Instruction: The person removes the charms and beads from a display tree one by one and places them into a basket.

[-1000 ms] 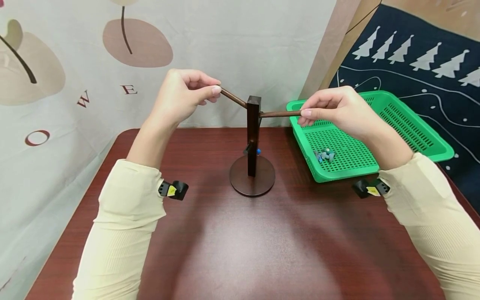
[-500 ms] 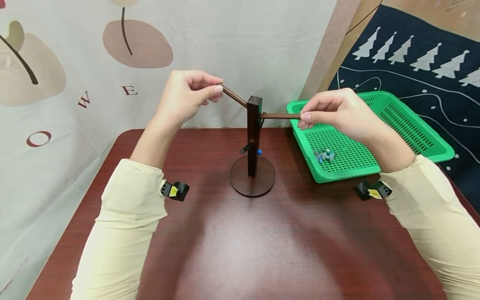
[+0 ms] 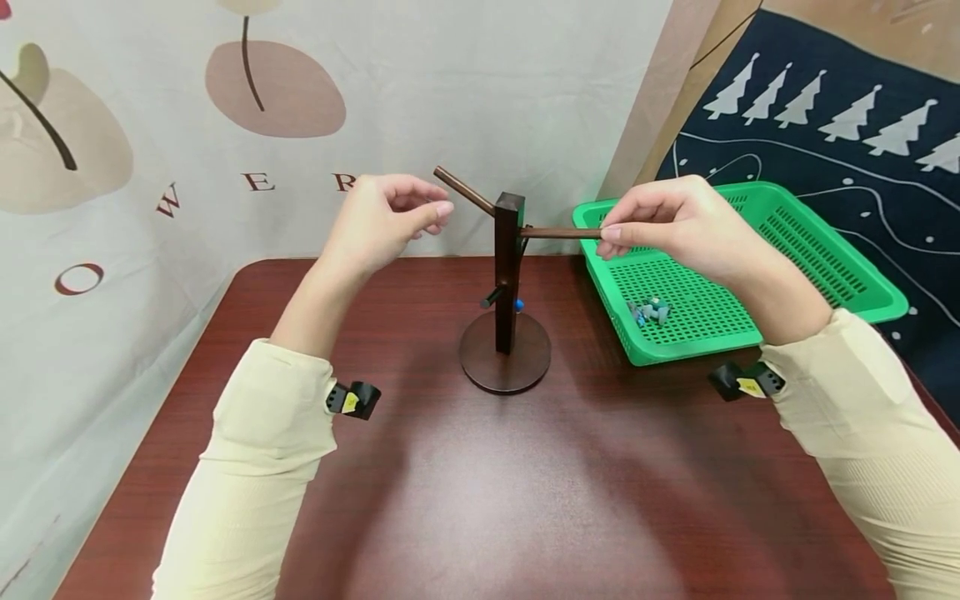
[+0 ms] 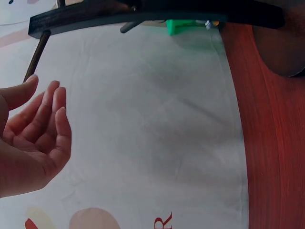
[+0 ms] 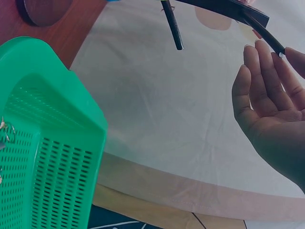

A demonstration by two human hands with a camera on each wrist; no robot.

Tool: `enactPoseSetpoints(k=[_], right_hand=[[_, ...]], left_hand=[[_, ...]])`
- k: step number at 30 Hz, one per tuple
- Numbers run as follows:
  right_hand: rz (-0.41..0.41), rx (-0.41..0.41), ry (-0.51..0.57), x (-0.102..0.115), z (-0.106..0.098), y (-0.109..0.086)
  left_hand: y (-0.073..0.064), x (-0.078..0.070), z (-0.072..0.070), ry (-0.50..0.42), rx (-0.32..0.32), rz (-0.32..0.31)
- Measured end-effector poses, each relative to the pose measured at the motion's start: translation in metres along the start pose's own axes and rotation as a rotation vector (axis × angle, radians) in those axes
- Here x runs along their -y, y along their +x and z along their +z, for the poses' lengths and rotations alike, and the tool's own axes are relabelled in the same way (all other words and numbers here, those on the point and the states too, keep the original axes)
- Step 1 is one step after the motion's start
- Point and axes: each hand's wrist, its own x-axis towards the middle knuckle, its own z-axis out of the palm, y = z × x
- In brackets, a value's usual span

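A dark brown wooden peg stand [image 3: 507, 275] rises upright from a round base [image 3: 480, 362] on the table. Pegs stick out from its post. My right hand [image 3: 678, 225] pinches the end of the upper right peg [image 3: 558, 233] between thumb and fingers. Just below the free end of the upper left peg [image 3: 463, 191], my left hand [image 3: 386, 221] hovers with loosely bent fingers, holding nothing. In the left wrist view that hand [image 4: 40, 133] has its fingers apart from the thumb. A short lower peg [image 3: 492, 296] points toward me, and a small blue item [image 3: 519, 306] shows beside the post.
A green perforated basket [image 3: 697, 346] stands right of the stand, with a few small blue-grey trinkets [image 3: 651, 311] inside. The reddish-brown table [image 3: 480, 500] stretches toward me. A printed white cloth [image 3: 450, 83] hangs behind, and a navy tree-patterned cloth [image 3: 810, 158] lies at the right.
My left hand has let go of the upper left peg and dropped slightly below it. My right hand lowered the right peg's end a little, keeping its pinch. The lower left peg swung further into view.
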Motion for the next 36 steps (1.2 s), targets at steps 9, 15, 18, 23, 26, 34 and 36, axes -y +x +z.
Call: enactPoseSetpoints(k=[9, 15, 18, 23, 26, 34, 36], right_hand=[[0.01, 0.0, 0.001, 0.0, 0.0, 0.001], [0.007, 0.003, 0.001, 0.0, 0.0, 0.001], [0.01, 0.001, -0.006, 0.0, 0.0, 0.001], [0.021, -0.01, -0.012, -0.001, 0.0, 0.0], [0.026, -0.013, -0.014, -0.001, 0.0, -0.001], [0.016, -0.011, -0.012, -0.002, 0.0, -0.002], [0.009, -0.006, -0.007, -0.002, 0.001, -0.002]], left_hand=[[-0.024, -0.007, 0.017, 0.052, 0.204, -0.077], [-0.037, -0.009, 0.026, 0.125, 0.276, -0.068], [-0.041, -0.009, 0.03, 0.148, 0.28, -0.077], [-0.047, -0.009, 0.036, 0.173, 0.221, -0.067], [-0.049, -0.009, 0.039, 0.183, 0.185, -0.061], [-0.052, -0.011, 0.043, 0.196, 0.136, -0.003], [-0.052, -0.01, 0.042, 0.191, 0.126, 0.009]])
